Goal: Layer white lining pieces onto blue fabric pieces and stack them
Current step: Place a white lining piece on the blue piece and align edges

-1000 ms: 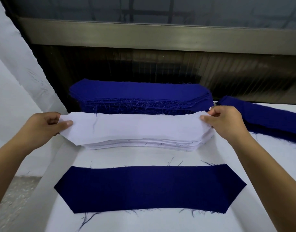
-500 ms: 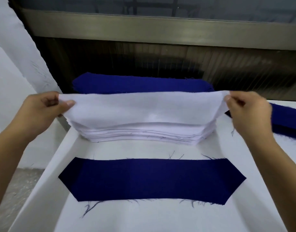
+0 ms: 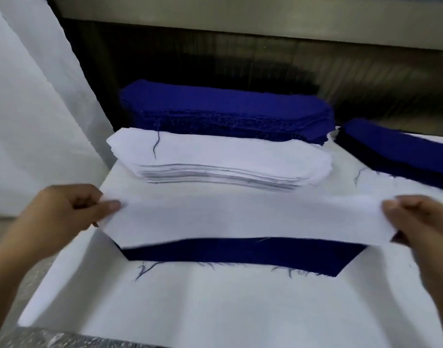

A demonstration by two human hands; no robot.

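Over the near blue piece: one long white lining piece with clipped corners (image 3: 240, 219) hangs stretched between both hands, sagging low over the flat dark-blue fabric piece of matching shape (image 3: 240, 252) and hiding its far part.
Left hand: the left hand (image 3: 64, 217) pinches the lining's left end, thumb on top and fingers curled beneath.
Right hand: the right hand (image 3: 421, 222) pinches the right end, also thumb on top; blur hides the finer detail.
Handling: thin, light and limp by the look of it. I judge the two ends the right places to hold, with a gentle outward pull to keep it flat. Cloth on cloth will likely not slide freely, so align before it lands.
Edges: the blue piece's near edge and slanted corners show, with frayed threads (image 3: 145, 268) trailing onto the white bench (image 3: 215, 310). Whether the corners match at the right I cannot tell.
White stack: a pile of white lining pieces (image 3: 215, 156) lies just beyond, well apart from the hands.
Blue stock: a thick stack of blue pieces (image 3: 215, 106) sits behind it, and another blue pile (image 3: 401, 149) lies at the far right.
Room: bench surface shows on the near side of the blue piece; the bench's left edge runs close under the left hand, so drift that way risks overhang.
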